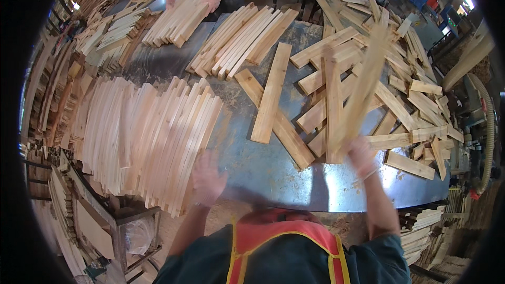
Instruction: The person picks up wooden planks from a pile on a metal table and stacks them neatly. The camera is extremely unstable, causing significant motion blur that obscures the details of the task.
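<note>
A long wooden board (pixel 365 81), smeared by motion, stands out from my right hand (pixel 362 158), whose fingers close round its near end. It rises over a loose pile of boards (pixel 342 55) on the right of the metal table. My left hand (pixel 209 179), somewhat blurred, rests by the right side of a row of pale slats (pixel 158 131), its fingers stretched out and the thumb apart. The slats stand side by side, packed tightly. Between my hands and the far stack, one board (pixel 272 92) lies across another board (pixel 294 144) on the table.
The metal table (pixel 252 179) carries sawdust. Beyond the row lies a bundle of boards (pixel 244 39). Across the table, a co-worker's hands (pixel 213 1) hold another bundle (pixel 181 16). Stacked timber (pixel 58 94) lines the left; a ribbed hose (pixel 486 137) hangs at the right.
</note>
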Demonstrator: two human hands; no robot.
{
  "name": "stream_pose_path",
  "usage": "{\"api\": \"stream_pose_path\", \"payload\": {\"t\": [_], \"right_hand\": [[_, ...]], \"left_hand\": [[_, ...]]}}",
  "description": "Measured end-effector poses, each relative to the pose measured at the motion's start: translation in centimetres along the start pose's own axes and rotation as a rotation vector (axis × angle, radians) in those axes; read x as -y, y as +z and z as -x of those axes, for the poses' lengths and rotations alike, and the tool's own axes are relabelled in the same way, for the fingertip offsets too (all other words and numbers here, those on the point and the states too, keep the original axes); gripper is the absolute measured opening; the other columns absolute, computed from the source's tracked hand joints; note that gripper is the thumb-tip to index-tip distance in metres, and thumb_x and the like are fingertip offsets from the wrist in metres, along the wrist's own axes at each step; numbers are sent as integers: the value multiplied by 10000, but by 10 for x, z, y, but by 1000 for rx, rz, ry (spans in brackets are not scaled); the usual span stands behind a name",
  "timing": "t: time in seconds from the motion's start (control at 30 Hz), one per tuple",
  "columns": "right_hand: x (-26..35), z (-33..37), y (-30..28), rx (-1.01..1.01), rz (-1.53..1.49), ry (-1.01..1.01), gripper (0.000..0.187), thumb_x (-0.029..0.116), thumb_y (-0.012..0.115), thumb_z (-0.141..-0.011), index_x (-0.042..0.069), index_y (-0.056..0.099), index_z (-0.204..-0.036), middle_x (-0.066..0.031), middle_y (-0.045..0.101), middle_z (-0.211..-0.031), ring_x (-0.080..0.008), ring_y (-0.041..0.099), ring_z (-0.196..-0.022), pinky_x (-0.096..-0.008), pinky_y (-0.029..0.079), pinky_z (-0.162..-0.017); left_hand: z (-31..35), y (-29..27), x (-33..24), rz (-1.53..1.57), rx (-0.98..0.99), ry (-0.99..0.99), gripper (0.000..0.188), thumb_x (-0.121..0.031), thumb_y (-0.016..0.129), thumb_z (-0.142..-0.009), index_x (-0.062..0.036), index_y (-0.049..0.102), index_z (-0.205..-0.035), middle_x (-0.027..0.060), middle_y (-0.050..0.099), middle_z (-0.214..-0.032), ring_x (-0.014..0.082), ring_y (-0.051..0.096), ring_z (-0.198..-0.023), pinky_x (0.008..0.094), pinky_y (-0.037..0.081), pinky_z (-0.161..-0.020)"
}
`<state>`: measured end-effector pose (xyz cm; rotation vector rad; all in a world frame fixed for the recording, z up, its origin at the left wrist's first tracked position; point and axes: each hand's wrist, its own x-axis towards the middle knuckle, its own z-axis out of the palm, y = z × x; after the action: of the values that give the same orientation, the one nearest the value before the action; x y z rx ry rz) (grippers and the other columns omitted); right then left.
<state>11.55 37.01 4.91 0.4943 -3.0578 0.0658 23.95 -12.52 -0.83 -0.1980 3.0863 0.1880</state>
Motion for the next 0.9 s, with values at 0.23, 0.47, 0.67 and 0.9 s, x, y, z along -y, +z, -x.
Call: {"api": "stream_pose_path", "payload": {"t": [0.23,0.47,0.67,0.9], "right_hand": [[-177,-164,-45,-835,-1369,456,594,173,750,-970,-14,530,-1489,-55,662,-1087,-142,640,-926,-324,543,-879],[-32,-143,103,-171,-234,415,924,455,863,-784,19,495,-1510,-303,587,-1433,-482,581,-1310,-519,476,-1107],[29,-106,70,-56,-1275,570,796,170,764,-884,10,429,-1589,-169,611,-1406,-297,616,-1198,-387,509,-1054],[236,-55,101,398,-1954,256,796,79,718,-863,24,399,-1591,-139,589,-1366,-246,594,-1186,-363,522,-989]], "left_hand": [[-117,6,-130,141,81,-10,914,-526,751,-867,-65,423,-1585,182,494,-1550,382,483,-1432,521,426,-1154],[-177,10,-180,177,275,-140,924,-451,793,-860,-53,419,-1606,201,568,-1419,372,636,-1240,462,535,-980],[-93,5,-98,1674,498,-271,778,-131,734,-867,-27,465,-1590,120,657,-1187,190,660,-993,308,542,-839],[78,-16,-11,1783,446,-465,875,-158,780,-875,-47,386,-1649,72,593,-1303,184,651,-1092,318,539,-954]]}}
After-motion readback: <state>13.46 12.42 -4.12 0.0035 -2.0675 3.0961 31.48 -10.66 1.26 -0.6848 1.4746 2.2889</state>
